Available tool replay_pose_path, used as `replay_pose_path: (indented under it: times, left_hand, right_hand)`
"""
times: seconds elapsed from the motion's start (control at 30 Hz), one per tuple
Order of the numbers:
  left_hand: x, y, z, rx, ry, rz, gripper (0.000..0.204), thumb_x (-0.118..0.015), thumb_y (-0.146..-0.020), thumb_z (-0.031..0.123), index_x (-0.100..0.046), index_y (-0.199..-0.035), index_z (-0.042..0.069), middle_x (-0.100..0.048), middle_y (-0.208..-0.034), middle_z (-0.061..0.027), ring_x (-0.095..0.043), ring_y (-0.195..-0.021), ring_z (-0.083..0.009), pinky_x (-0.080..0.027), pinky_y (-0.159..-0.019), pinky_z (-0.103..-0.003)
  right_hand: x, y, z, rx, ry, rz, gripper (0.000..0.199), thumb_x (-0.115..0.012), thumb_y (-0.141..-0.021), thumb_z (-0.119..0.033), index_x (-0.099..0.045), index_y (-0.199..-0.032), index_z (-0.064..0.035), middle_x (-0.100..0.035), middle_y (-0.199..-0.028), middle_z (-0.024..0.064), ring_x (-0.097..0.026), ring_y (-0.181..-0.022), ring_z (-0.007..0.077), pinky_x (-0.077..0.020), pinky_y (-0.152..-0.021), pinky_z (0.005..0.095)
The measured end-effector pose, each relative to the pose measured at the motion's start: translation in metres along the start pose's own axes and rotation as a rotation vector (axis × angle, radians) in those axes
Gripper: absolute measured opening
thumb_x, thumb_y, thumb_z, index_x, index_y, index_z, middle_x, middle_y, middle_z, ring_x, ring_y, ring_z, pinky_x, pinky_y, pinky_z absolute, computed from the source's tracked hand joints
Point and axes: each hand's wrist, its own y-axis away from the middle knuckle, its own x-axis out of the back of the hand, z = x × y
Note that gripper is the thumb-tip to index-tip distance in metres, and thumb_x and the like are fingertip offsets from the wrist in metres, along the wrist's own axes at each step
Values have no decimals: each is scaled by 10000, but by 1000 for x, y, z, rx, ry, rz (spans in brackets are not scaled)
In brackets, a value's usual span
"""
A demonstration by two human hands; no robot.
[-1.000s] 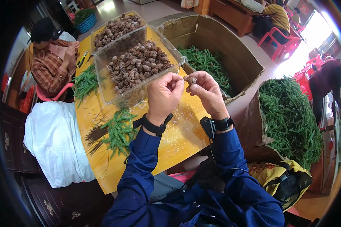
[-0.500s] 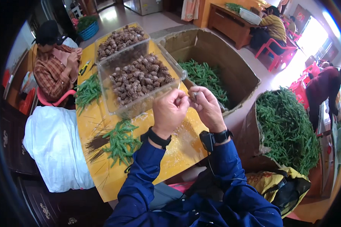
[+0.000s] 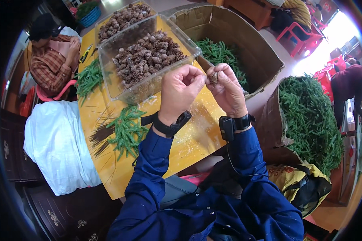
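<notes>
Far left, a clear tub (image 3: 149, 90) already sits heaped with pine cones (image 3: 147, 58), so much of the work looks done; loose green sprigs (image 3: 126, 128) lie unused on the yellow table (image 3: 189, 140). The left hand (image 3: 181, 90) and right hand (image 3: 229, 90) together pinch one small pine cone (image 3: 213, 77), held between their fingertips, just right of the tub.

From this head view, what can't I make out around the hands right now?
- Pine cone: mostly covered by the fingers of the left hand and right hand; whether anything is attached is too small to tell.
- Cardboard box: its near wall hides the floor under the green sprigs.
- Second tray of cones: cut off by the top edge.
</notes>
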Motion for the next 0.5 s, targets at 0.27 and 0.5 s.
replay_pose_path:
  times: [0.27, 0.5]
  left_hand:
    - [16, 2, 19, -52, -166, -89, 23, -681, -914, 13, -673, -894, 4, -622, -761, 42, -530, -678, -20, -437, -612, -203]
    - [32, 0, 36, -192, -487, -205, 38, -705, -905, 25, -671, -896, 9, -645, -802, 21, -544, -691, -29, -448, -619, -210]
  right_hand:
    - [3, 3, -10, -22, 189, -119, 159, -651, -977, -189, -552, -1042, -83, -620, -1031, 92, -598, -891, 168, -485, -780, 281]
    - [-3, 4, -14, -111, 283, -131, 189, -665, -965, -202, -548, -1031, -68, -615, -970, 96, -576, -834, 149, -479, -730, 269]
